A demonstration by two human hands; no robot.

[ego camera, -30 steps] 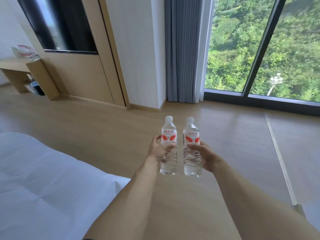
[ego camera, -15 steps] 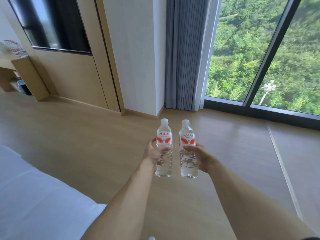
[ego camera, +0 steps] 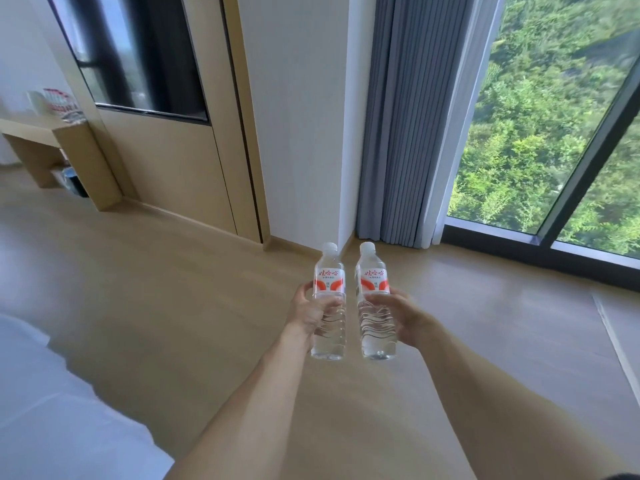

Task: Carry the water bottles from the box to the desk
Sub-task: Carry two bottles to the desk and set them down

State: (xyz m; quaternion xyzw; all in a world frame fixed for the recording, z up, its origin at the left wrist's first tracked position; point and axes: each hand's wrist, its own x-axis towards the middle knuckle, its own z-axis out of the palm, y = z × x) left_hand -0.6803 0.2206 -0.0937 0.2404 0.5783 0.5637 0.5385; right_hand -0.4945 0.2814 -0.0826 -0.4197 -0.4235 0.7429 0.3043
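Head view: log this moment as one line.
left hand: holds left bottle upright | right hand: holds right bottle upright | desk: far left, not reached

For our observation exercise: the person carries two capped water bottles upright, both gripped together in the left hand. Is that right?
Not quite. The head view shows one bottle per hand: the left hand grips the left bottle and the right hand grips the right bottle. Both bottles are capped and upright.

Two clear, white-capped water bottles (ego camera: 329,303) (ego camera: 375,303), upright, side by side.
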